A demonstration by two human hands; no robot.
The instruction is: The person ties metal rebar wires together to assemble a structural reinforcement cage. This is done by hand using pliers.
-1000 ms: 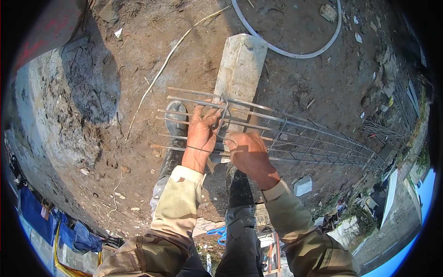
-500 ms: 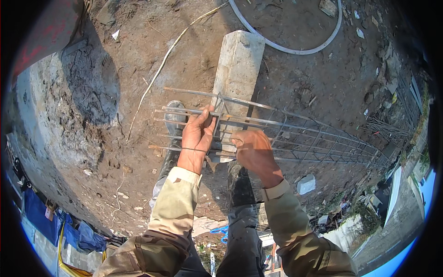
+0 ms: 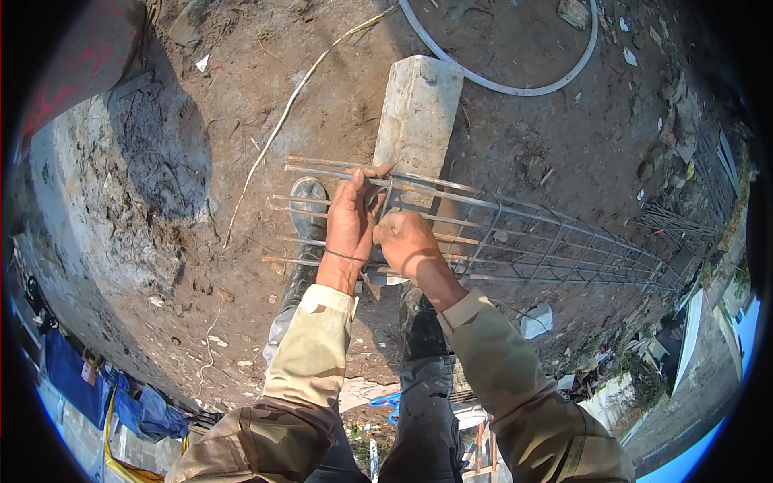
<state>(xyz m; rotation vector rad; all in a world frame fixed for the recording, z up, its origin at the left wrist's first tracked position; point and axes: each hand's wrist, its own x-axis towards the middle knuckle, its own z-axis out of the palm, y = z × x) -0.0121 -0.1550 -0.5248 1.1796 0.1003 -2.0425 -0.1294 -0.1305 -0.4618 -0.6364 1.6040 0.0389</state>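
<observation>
A long cage of steel reinforcing bars [image 3: 527, 219] runs from in front of me off to the right, its near part lying across a pale concrete post [image 3: 417, 113]. My left hand [image 3: 348, 227] is closed around the upper bars near their free ends, beside a square stirrup [image 3: 386, 196]. Just right of it, my right hand [image 3: 409, 245] is closed in a pinch by the same stirrup. Whatever its fingers hold is hidden. A thin dark band circles my left wrist. My boots [image 3: 307, 211] stand on the ground under the bars.
A pale hoop [image 3: 527, 91] lies beyond the post, and a rope [image 3: 291, 113] stretches across the dirt to the left. Loose rods [image 3: 684, 221] are piled at the far right. A white lump [image 3: 536, 320] lies below the cage. Blue sheeting [image 3: 149, 414] hangs at lower left.
My right hand has moved left, up against the stirrup and close to my left hand. The near end of the cage has turned, and my left fingers now reach over its upper bars.
</observation>
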